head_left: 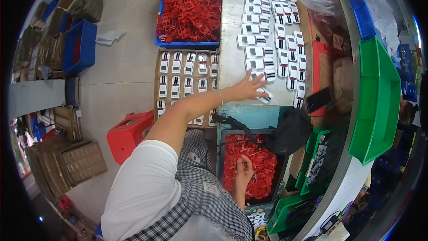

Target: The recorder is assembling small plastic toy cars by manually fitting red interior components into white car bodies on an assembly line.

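Note:
My left hand (pixel 246 88) reaches over the table with its fingers spread, palm down. Its fingertips touch or hover over the nearest white toy cars. One white toy car (pixel 265 95) lies askew by my thumb, at the near end of a column of similar cars (pixel 257 52). My right hand (pixel 243 172) is above a dark bin (pixel 280 176) of small red plastic parts (pixel 263 185). Its thumb and fingers are pinched together; anything between them is too small to make out.
More white toy cars (pixel 292 45) stand in a second group on the table. Left of it are a cardboard tray of cars (pixel 170 96), a blue crate (pixel 189 46) of red parts and a red stool (pixel 127 136). A black bag (pixel 292 132), phone (pixel 319 99) and green trays (pixel 372 103) sit rightward.

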{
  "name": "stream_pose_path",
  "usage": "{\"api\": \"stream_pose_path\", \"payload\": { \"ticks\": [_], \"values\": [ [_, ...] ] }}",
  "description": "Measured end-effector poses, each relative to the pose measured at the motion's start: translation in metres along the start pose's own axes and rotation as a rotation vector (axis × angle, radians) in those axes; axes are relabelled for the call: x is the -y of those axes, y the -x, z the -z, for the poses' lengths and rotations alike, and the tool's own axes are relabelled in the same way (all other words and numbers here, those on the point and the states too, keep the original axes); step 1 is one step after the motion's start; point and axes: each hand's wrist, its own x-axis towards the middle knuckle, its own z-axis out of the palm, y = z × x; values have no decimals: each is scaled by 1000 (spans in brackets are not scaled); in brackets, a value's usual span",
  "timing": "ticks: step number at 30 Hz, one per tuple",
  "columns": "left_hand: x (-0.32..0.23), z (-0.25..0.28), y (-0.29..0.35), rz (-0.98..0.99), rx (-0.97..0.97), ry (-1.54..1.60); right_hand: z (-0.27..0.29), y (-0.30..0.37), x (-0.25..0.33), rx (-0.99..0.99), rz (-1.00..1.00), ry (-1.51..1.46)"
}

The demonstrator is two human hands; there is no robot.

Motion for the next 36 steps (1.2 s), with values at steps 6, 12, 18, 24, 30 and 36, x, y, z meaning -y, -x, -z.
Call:
{"api": "stream_pose_path", "payload": {
  "ticks": [6,12,18,24,30,36],
  "values": [
    [30,-5,-42,183,-40,-41,10,-13,-14,-49,-14,-24],
    [-2,-22,-32,233,-119,-338,9,-5,-18,-26,53,26],
    [-102,-33,45,351,46,396,31,26,-46,-104,109,17],
    [-115,-11,122,752,-457,794,129,87,-117,-578,316,265],
    [-182,8,222,715,-478,774,239,102,-277,-891,391,378],
    [-244,10,321,812,-19,725,254,126,-341,-960,283,543]
  ]
}}
